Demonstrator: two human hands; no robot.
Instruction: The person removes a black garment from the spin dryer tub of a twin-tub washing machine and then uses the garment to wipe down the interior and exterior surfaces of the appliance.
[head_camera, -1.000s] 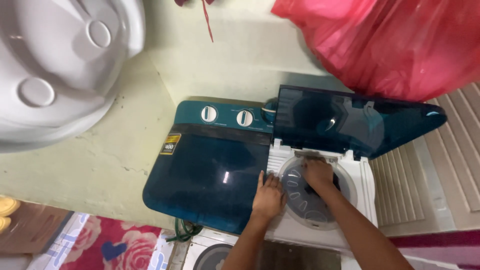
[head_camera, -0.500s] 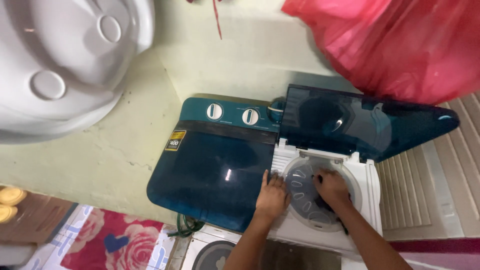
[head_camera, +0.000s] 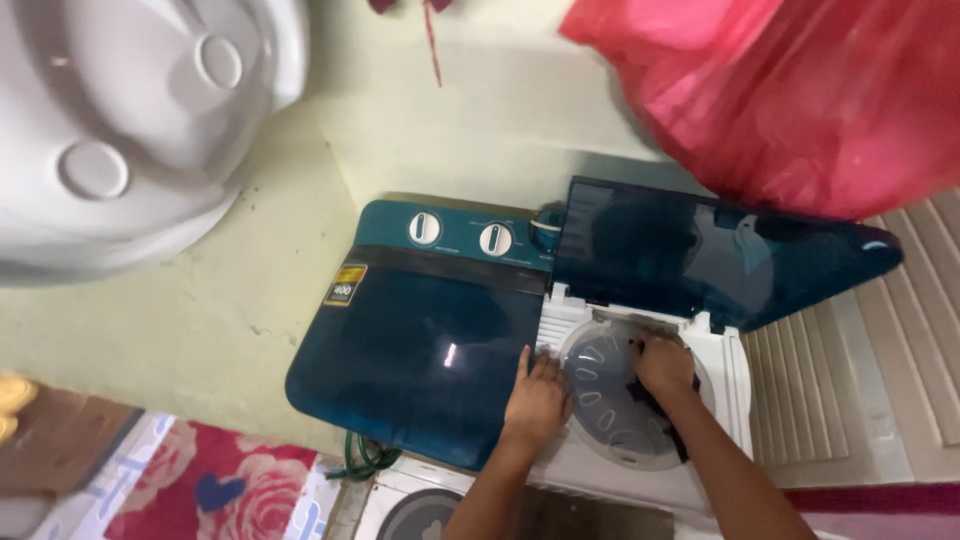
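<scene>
A twin-tub washing machine (head_camera: 420, 340) with teal lids stands against a pale wall. Its right lid (head_camera: 700, 250) is raised over the white spinner tub (head_camera: 735, 380). My left hand (head_camera: 538, 400) lies flat with fingers apart on the tub's left rim, beside the shut teal lid. My right hand (head_camera: 662, 365) reaches into the tub, on top of the grey perforated inner cover (head_camera: 600, 400). Its fingers are curled on a dark cloth (head_camera: 672, 425) that trails down under the wrist. How far the cloth goes beneath the cover is hidden.
Two white dials (head_camera: 424, 228) sit on the machine's back panel. A red cloth (head_camera: 800, 90) hangs top right and a white moulded plastic object (head_camera: 120, 120) looms top left. A floral mat (head_camera: 230, 480), a green hose (head_camera: 365, 460) and a louvred panel (head_camera: 880, 360) surround the machine.
My right hand has shifted a little over the inner cover, right then back up. The left hand stays on the rim. The view has drifted slightly.
</scene>
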